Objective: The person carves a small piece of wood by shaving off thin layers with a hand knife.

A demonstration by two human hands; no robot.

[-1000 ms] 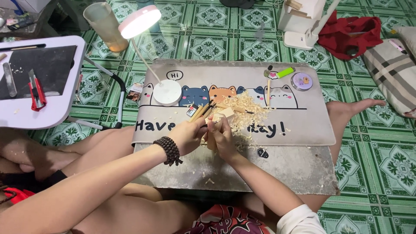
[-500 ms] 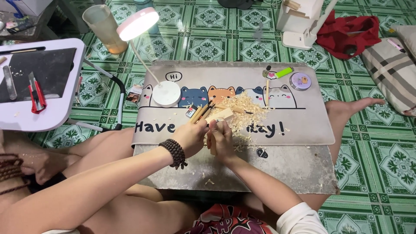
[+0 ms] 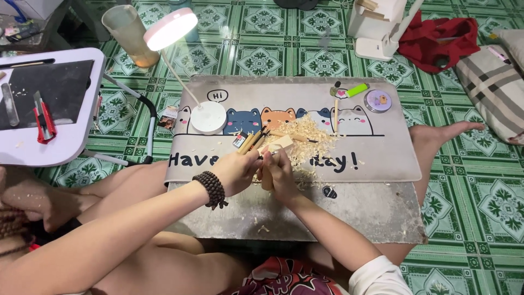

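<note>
The left hand (image 3: pixel 238 170), a dark beaded bracelet (image 3: pixel 213 189) on its wrist, and the right hand (image 3: pixel 282 172) were both clenched around a pale wooden piece (image 3: pixel 277 146) held low over the grey cartoon-cat mat (image 3: pixel 382 155). Just beyond lay a heap of light wood shavings (image 3: pixel 308 141) and thin wooden sticks (image 3: pixel 250 142). Farther back stood a white round-based desk lamp (image 3: pixel 207 117), lit.
</note>
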